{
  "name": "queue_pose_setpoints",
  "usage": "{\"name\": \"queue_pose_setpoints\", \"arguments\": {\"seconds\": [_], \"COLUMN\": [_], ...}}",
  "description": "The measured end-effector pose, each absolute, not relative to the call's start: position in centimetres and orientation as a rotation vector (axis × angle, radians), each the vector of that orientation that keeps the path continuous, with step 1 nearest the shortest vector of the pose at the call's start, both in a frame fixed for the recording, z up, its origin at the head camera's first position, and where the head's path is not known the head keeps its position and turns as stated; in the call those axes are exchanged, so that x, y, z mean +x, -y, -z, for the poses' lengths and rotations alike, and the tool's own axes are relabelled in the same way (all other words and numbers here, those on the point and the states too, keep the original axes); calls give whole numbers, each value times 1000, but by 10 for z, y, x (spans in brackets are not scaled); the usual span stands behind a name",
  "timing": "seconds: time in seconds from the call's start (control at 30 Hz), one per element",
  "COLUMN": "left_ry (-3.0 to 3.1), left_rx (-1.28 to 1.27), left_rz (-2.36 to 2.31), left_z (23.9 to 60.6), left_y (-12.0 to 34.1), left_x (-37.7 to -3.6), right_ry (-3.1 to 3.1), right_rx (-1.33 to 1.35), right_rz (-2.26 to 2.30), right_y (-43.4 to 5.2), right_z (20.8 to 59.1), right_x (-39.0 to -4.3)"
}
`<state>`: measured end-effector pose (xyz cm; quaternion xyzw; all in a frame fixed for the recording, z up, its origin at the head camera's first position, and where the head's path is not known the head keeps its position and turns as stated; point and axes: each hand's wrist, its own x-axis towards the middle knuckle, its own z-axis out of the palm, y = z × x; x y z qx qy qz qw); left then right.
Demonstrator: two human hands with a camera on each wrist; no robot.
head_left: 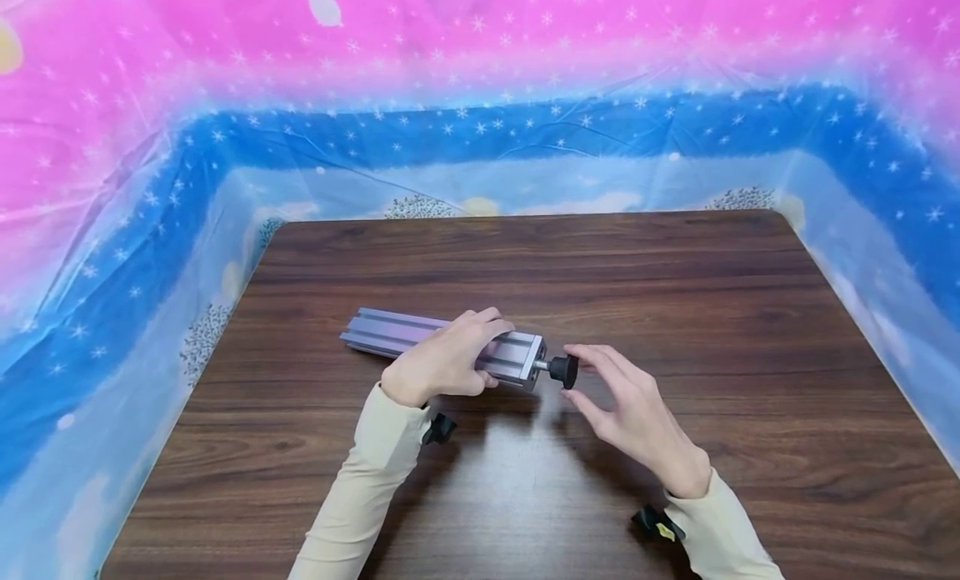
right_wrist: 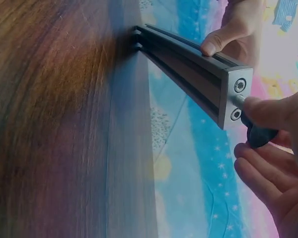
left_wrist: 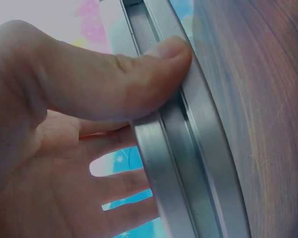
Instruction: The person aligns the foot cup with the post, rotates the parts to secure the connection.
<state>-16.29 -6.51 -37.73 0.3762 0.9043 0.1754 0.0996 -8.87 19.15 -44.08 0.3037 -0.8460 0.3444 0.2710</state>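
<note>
A silver aluminium profile (head_left: pixel 390 330) with lengthwise grooves lies slantwise over the table. My left hand (head_left: pixel 450 355) grips it from above near its right end; in the left wrist view the thumb (left_wrist: pixel 159 74) presses along a grooved side. An end plate (right_wrist: pixel 229 101) with two socket-head screws closes the right end. From that plate a metal stud sticks out, carrying a black knob (head_left: pixel 564 371). The thumb and fingertips of my right hand (head_left: pixel 637 413) pinch the knob at its rim. Part of the knob is hidden behind the right thumb in the right wrist view.
The dark wood-grain table (head_left: pixel 525 263) reaches out on all sides of the profile. A pink and blue patterned cloth (head_left: pixel 480 130) hangs around its back and side edges. Black straps (head_left: pixel 440 428) sit at both wrists, over cream sleeves.
</note>
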Motion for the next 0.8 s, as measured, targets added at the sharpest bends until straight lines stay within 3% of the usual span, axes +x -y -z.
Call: {"name": "queue_pose_setpoints", "arguments": {"seconds": [0.8], "left_ry": [-2659], "left_rx": [1131], "left_rz": [-505], "left_z": [378], "left_y": [64], "left_x": [-164], "right_ry": [2522], "right_rx": [514], "right_rz": [-977], "right_y": [-183], "right_z": [439], "right_x": [-88]}}
